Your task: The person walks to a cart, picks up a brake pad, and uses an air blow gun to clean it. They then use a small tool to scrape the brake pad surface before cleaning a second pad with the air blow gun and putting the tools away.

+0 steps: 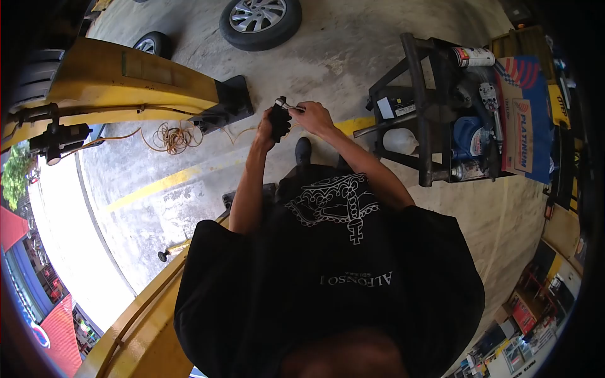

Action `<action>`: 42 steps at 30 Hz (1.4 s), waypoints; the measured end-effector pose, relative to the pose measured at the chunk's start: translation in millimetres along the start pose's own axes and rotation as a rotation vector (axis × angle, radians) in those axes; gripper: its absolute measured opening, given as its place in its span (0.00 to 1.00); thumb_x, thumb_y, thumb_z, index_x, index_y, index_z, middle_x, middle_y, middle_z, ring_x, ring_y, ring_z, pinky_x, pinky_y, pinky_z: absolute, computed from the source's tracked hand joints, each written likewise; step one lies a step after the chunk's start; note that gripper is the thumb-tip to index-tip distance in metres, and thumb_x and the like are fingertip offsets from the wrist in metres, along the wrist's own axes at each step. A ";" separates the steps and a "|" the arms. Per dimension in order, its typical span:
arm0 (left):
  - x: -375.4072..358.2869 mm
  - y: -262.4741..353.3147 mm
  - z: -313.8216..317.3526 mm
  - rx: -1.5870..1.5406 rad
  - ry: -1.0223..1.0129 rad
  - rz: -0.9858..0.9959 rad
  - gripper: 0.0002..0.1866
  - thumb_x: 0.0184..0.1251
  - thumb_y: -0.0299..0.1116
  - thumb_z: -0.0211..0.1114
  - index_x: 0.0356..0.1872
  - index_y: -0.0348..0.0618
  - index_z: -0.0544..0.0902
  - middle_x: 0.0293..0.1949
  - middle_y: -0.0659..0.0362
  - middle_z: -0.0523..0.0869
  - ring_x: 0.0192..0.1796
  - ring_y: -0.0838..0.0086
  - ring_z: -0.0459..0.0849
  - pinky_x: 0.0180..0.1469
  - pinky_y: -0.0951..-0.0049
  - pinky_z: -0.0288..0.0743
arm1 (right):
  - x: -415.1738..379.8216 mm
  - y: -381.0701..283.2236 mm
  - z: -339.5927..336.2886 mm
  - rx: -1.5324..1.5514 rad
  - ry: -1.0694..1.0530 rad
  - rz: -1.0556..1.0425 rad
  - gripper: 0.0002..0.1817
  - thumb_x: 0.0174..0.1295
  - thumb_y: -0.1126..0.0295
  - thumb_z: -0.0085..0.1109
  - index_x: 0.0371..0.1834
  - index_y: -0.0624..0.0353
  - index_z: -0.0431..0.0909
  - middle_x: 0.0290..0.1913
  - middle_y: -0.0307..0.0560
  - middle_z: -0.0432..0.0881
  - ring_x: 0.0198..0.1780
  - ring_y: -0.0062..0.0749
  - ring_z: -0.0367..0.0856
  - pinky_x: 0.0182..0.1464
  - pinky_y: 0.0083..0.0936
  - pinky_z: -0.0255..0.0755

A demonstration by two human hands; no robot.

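Observation:
My left hand (265, 131) is closed around a black, knobbly object (279, 123), whose exact kind I cannot make out. At its top end is a small shiny metal piece (282, 101). From the right, my right hand (317, 118) meets it with the fingers pinched on the metal piece, close beside the black object. Both hands are together in front of my body, above the concrete floor (328, 82). The pinching fingertips partly hide the metal.
A black metal cart (425, 113) on the right carries a spray can (474, 57), bottles and a blue box (526, 120). A yellow lift post (138, 79) and a coiled hose (171, 137) are at left. A wheel (260, 22) lies ahead.

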State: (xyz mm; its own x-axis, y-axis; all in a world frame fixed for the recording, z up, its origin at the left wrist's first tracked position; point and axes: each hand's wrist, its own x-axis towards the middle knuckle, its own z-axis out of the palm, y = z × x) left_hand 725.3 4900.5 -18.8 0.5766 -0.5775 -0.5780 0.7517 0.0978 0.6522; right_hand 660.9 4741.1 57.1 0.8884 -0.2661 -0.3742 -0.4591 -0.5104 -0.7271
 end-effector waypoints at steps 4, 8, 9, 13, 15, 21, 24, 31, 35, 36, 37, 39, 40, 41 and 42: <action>-5.9 4.0 4.3 -0.018 0.031 -0.009 0.24 0.67 0.52 0.40 0.43 0.41 0.74 0.35 0.55 0.80 0.30 0.70 0.78 0.30 0.71 0.74 | 1.1 -0.6 -4.2 -0.053 -0.104 -0.091 0.22 0.52 0.50 0.53 0.33 0.59 0.81 0.30 0.54 0.81 0.36 0.50 0.79 0.43 0.38 0.71; -0.7 5.1 0.9 -0.066 -0.005 0.017 0.24 0.68 0.52 0.41 0.44 0.42 0.74 0.35 0.55 0.80 0.31 0.69 0.79 0.32 0.69 0.75 | 2.8 3.6 -14.7 -0.069 -0.094 -0.069 0.22 0.52 0.50 0.53 0.34 0.60 0.81 0.30 0.54 0.81 0.36 0.49 0.79 0.43 0.37 0.71; 1.0 3.5 -4.7 -0.067 -0.030 0.005 0.24 0.68 0.52 0.41 0.45 0.42 0.74 0.35 0.54 0.80 0.31 0.69 0.79 0.32 0.68 0.75 | 0.1 3.3 -16.0 -0.102 -0.224 -0.116 0.22 0.52 0.50 0.54 0.34 0.60 0.81 0.30 0.54 0.81 0.36 0.49 0.80 0.43 0.36 0.72; -5.0 11.7 8.9 -0.162 -0.013 0.014 0.24 0.67 0.52 0.40 0.45 0.42 0.74 0.34 0.54 0.80 0.30 0.68 0.79 0.32 0.69 0.75 | 0.3 6.8 -17.3 -0.008 -0.049 -0.034 0.23 0.53 0.50 0.54 0.37 0.59 0.81 0.32 0.54 0.81 0.37 0.48 0.80 0.44 0.36 0.72; -4.7 9.5 0.9 -0.186 0.016 -0.037 0.25 0.67 0.52 0.39 0.45 0.42 0.74 0.33 0.54 0.81 0.30 0.68 0.79 0.32 0.69 0.75 | -2.3 7.4 -13.6 -0.115 -0.188 -0.143 0.23 0.53 0.49 0.54 0.38 0.58 0.81 0.32 0.54 0.81 0.38 0.49 0.79 0.44 0.36 0.71; -0.5 5.1 -8.6 -0.167 -0.011 -0.034 0.25 0.67 0.52 0.39 0.46 0.42 0.74 0.35 0.54 0.80 0.30 0.68 0.79 0.31 0.69 0.74 | -6.3 15.2 -11.8 -0.108 -0.125 -0.140 0.22 0.53 0.50 0.53 0.36 0.58 0.82 0.31 0.54 0.81 0.37 0.49 0.79 0.43 0.35 0.71; -8.8 9.1 5.9 -0.192 0.013 -0.036 0.25 0.67 0.52 0.38 0.46 0.42 0.74 0.35 0.54 0.80 0.30 0.67 0.79 0.31 0.69 0.74 | 1.9 16.2 -16.7 0.002 -0.044 0.011 0.23 0.52 0.49 0.53 0.35 0.58 0.82 0.30 0.53 0.81 0.37 0.49 0.79 0.43 0.35 0.71; -10.3 -2.5 -3.6 -0.169 -0.036 -0.069 0.25 0.66 0.53 0.41 0.48 0.43 0.73 0.36 0.55 0.80 0.31 0.67 0.80 0.30 0.70 0.75 | 20.3 21.2 -13.7 0.015 -0.096 0.001 0.23 0.52 0.48 0.53 0.33 0.58 0.82 0.27 0.49 0.81 0.33 0.44 0.80 0.40 0.34 0.71; -11.1 -4.9 -7.0 -0.164 -0.073 -0.067 0.25 0.67 0.53 0.40 0.49 0.44 0.73 0.35 0.55 0.81 0.30 0.68 0.80 0.29 0.71 0.75 | 24.5 14.1 -14.0 -0.011 -0.096 -0.012 0.22 0.51 0.49 0.53 0.32 0.58 0.82 0.25 0.47 0.81 0.31 0.40 0.80 0.39 0.34 0.70; -11.8 -5.5 -7.8 -0.158 -0.067 -0.073 0.25 0.67 0.53 0.40 0.49 0.44 0.73 0.35 0.55 0.81 0.30 0.68 0.80 0.29 0.71 0.75 | 26.0 13.4 -13.9 0.010 -0.126 -0.010 0.22 0.51 0.49 0.53 0.32 0.58 0.82 0.24 0.47 0.81 0.31 0.40 0.80 0.39 0.34 0.71; -13.1 -4.9 -7.7 -0.157 -0.066 -0.072 0.25 0.67 0.53 0.40 0.49 0.44 0.73 0.35 0.55 0.81 0.30 0.68 0.80 0.29 0.71 0.75 | 25.9 11.7 -14.3 0.012 -0.126 -0.012 0.22 0.51 0.49 0.53 0.32 0.58 0.82 0.24 0.47 0.81 0.31 0.40 0.80 0.39 0.34 0.71; -12.5 -4.5 -4.8 -0.092 -0.024 -0.077 0.25 0.68 0.53 0.39 0.50 0.44 0.73 0.36 0.54 0.81 0.30 0.68 0.80 0.29 0.70 0.76 | 27.1 9.3 -18.2 0.036 -0.074 -0.003 0.23 0.51 0.48 0.53 0.32 0.58 0.82 0.25 0.49 0.81 0.33 0.43 0.80 0.40 0.34 0.71; -14.0 -1.9 1.6 -0.094 -0.024 -0.073 0.25 0.68 0.53 0.39 0.50 0.44 0.73 0.36 0.54 0.81 0.30 0.68 0.80 0.29 0.70 0.76 | 27.9 7.9 -21.0 0.033 -0.074 -0.007 0.23 0.51 0.48 0.53 0.32 0.58 0.82 0.25 0.49 0.81 0.33 0.43 0.80 0.40 0.34 0.71; -16.5 0.5 7.1 -0.083 -0.020 -0.079 0.24 0.68 0.52 0.39 0.48 0.44 0.73 0.35 0.54 0.81 0.30 0.68 0.80 0.29 0.70 0.76 | 27.6 6.3 -22.6 -0.014 -0.089 -0.025 0.23 0.51 0.48 0.53 0.32 0.59 0.82 0.26 0.50 0.81 0.34 0.44 0.80 0.40 0.35 0.71; -19.4 2.6 12.6 -0.070 -0.016 -0.086 0.24 0.68 0.51 0.39 0.47 0.43 0.74 0.34 0.53 0.81 0.29 0.68 0.80 0.29 0.70 0.75 | 26.6 5.1 -23.3 -0.060 -0.104 -0.043 0.23 0.51 0.48 0.53 0.32 0.59 0.82 0.27 0.52 0.81 0.35 0.46 0.80 0.40 0.36 0.71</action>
State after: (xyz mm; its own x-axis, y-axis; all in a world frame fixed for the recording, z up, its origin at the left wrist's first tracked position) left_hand 712.1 4901.7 0.3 0.5041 -0.5990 -0.6221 0.8192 0.1036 0.5641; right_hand 682.1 4712.4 56.8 0.9012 -0.1587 -0.4033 -0.4174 -0.5686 -0.7089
